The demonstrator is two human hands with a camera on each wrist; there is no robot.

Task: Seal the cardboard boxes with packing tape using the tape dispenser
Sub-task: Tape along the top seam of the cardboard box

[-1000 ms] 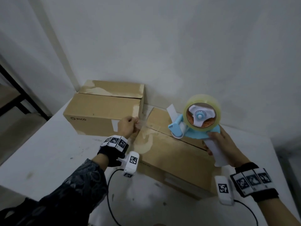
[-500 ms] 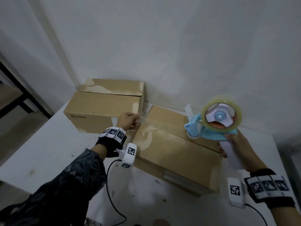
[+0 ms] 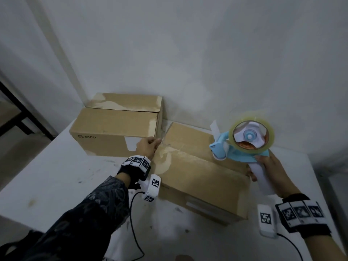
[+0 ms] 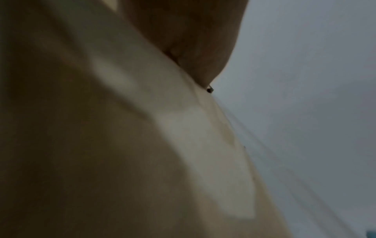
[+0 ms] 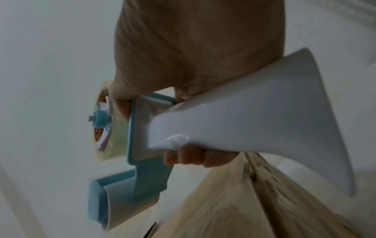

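1. The right hand [image 3: 271, 170] is clenched round the white handle of the tape dispenser [image 3: 244, 146]. In the right wrist view the fingertips [image 5: 187, 155] wrap under the handle and the thumb lies along the blue frame beside the tape roll [image 5: 105, 128].
2. The dispenser is held up over the far right part of the near cardboard box [image 3: 203, 176], its blue roller end pointing left toward the other hand. From these views I cannot tell whether the roller end touches the box top.
3. The clear tape roll sits upright on its white hub, above the right hand's fingers and facing the head camera.
4. The left hand [image 3: 147, 147] rests at the far left corner of the near box, fingers curled at the edge. They seem to pinch the loose end of a clear tape strip [image 3: 162, 142] there, but the strip is faint and I cannot tell for certain.
5. The left wrist view shows only blurred cardboard [image 4: 122, 145] right under the hand [image 4: 193, 40], with pale torn patches.
6. A second cardboard box [image 3: 114, 129], marked PICO, stands just left of the near one against the wall [image 3: 188, 53], on the white table [image 3: 56, 176].
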